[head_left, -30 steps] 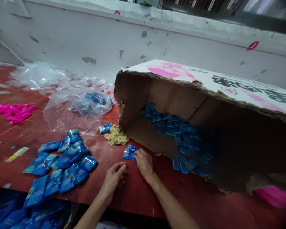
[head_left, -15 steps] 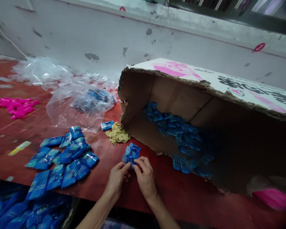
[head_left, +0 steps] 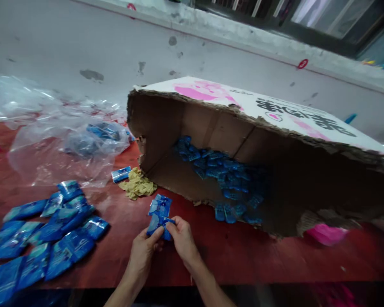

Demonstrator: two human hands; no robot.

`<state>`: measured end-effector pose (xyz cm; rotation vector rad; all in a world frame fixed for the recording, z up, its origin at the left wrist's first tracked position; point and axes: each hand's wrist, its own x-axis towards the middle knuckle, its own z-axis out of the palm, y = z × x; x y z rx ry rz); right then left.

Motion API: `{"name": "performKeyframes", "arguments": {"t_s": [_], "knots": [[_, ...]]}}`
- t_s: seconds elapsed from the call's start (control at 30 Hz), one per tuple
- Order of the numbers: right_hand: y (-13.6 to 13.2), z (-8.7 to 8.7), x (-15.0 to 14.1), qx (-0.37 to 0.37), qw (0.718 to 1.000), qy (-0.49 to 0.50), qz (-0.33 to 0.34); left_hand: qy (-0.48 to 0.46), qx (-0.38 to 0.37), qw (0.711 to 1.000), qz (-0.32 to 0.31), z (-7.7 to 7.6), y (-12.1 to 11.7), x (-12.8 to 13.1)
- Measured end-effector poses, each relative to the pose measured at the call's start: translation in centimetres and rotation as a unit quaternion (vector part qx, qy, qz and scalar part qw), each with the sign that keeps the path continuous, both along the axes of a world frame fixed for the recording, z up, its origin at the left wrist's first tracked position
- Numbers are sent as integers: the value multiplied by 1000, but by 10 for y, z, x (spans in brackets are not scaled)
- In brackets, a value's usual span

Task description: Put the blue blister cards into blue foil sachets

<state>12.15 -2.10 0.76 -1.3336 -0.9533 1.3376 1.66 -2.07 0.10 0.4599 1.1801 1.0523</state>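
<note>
Between my two hands, at the near part of the red table, is a small blue plastic packet point(head_left: 156, 223). My left hand point(head_left: 144, 249) pinches its lower left side between thumb and fingers. On its right side, my right hand point(head_left: 181, 238) grips it with thumb and forefinger. Just beyond it, a second blue packet point(head_left: 160, 204) lies on the table, its lower edge overlapped by the held one; whether the two are joined I cannot tell. A pile of filled blue packets point(head_left: 59, 219) spreads to the left of my hands.
A torn-edged cardboard box point(head_left: 192, 187) lies on its side at the right, with several blue packets point(head_left: 230, 175) inside. Left of it are a crumpled yellow cloth point(head_left: 137, 184), a flat blue packet point(head_left: 121, 174) and a clear plastic bag point(head_left: 60, 157). A wall stands behind.
The view has swung right, so everything sits further left. My hands have drawn slightly nearer, and the packet between them now shows more fully, apart from the one beyond.
</note>
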Motion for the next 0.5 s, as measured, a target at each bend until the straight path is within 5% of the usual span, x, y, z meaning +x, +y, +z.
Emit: {"name": "performKeyframes", "arguments": {"t_s": [0.27, 0.5], "knots": [[-12, -9, -4, -14, 994, -80, -71, -2, -22, 1000, 3, 2, -4, 17], [-22, -2, 13, 28, 990, -123, -59, -39, -25, 995, -92, 9, -7, 15]]}}
